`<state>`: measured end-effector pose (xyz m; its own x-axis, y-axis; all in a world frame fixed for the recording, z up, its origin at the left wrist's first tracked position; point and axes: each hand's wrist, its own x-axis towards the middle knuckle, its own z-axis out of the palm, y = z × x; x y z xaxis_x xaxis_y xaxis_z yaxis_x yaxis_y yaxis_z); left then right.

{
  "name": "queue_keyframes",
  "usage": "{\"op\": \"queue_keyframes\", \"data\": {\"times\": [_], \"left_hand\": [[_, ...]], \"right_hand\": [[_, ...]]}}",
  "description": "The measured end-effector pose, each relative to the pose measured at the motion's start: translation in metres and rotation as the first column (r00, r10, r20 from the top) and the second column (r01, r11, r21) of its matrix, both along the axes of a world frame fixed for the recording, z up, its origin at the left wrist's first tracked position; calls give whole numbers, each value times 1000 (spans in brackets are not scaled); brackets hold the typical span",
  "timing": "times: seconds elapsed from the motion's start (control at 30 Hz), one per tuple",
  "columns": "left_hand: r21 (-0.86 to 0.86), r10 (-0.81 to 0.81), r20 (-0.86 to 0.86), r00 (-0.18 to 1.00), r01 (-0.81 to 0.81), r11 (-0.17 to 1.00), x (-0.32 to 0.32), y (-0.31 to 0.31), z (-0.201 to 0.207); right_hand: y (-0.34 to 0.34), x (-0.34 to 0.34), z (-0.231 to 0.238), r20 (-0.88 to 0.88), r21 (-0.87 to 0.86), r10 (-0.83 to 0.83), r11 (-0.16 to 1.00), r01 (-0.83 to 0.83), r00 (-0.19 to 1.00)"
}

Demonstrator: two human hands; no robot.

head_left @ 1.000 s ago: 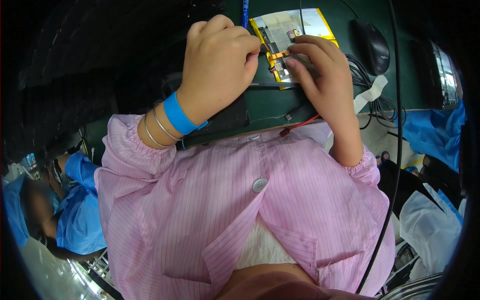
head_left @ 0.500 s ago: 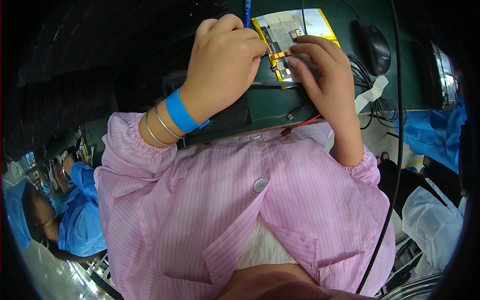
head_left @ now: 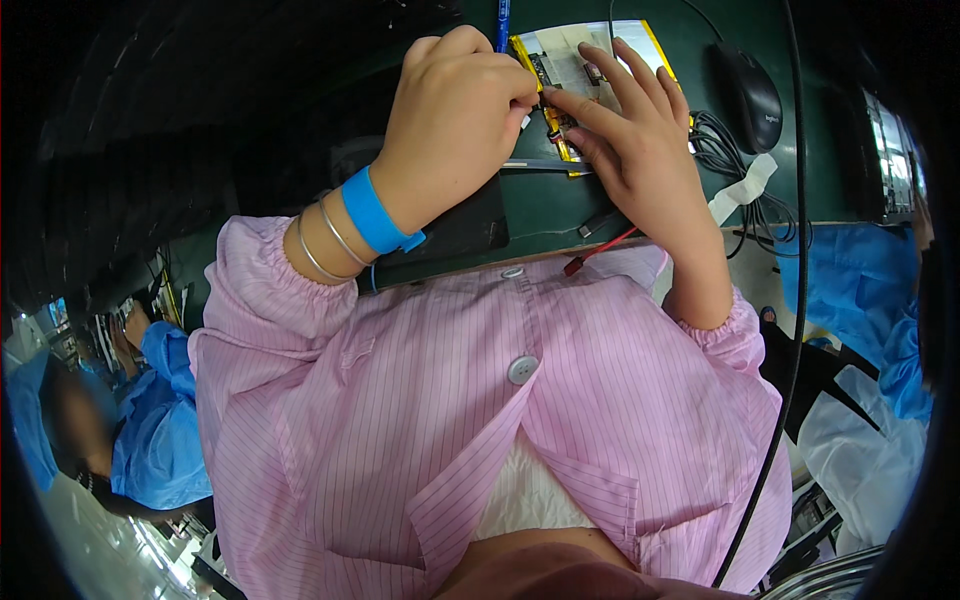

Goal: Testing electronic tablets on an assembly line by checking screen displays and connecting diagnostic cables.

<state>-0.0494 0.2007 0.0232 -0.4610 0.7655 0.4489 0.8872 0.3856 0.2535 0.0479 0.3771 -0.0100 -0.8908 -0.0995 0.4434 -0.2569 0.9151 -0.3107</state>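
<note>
A flat silver battery pack (head_left: 655, 38) with yellow-taped edges and a strip of small circuitry (head_left: 545, 72) lies on the green work surface. At its left edge my left hand (head_left: 462, 115) is closed, fingers pinched together. A small white bit shows by those fingertips, and what they grip is hidden. Over the pack my right hand (head_left: 645, 125) has its fingers spread, with the index fingertip near my left fingers and the thumb by the circuit strip. A blue pen-like stick (head_left: 503, 22) stands out behind my left hand.
A black mouse (head_left: 752, 100) and coiled black cable (head_left: 712, 140) with a white tag (head_left: 745, 190) lie to the right. A red-wired connector (head_left: 575, 266) hangs near the front edge. One black cable (head_left: 797, 250) runs down the right side. People in blue sit at both sides.
My right hand has opened out from the orange ribbon strip, its fingers now spread across the pack and its index reaching left. My left hand has shifted slightly right.
</note>
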Motion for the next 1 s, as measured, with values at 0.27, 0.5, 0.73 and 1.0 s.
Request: {"op": "queue_keyframes", "data": {"times": [0.27, 0.5, 0.73, 1.0], "left_hand": [[35, 9, -73, 997, -7, 999, -1, 1, 0], [-120, -160, 268, 950, 198, 973, 31, 12, 7], [98, -166, 384, 908, 139, 985, 31, 29, 28], [188, -204, 356, 912, 144, 972, 43, 78, 24]], "right_hand": [[-6, 1, 5, -1, 63, -37, 997, 37, 999], [23, 0, -11, -140, -687, -122, 727, -8, 983], [21, 16, -3, -194, -873, -154, 478, -99, 969], [58, 42, 0, -198, -921, -47, 351, -170, 979]]}}
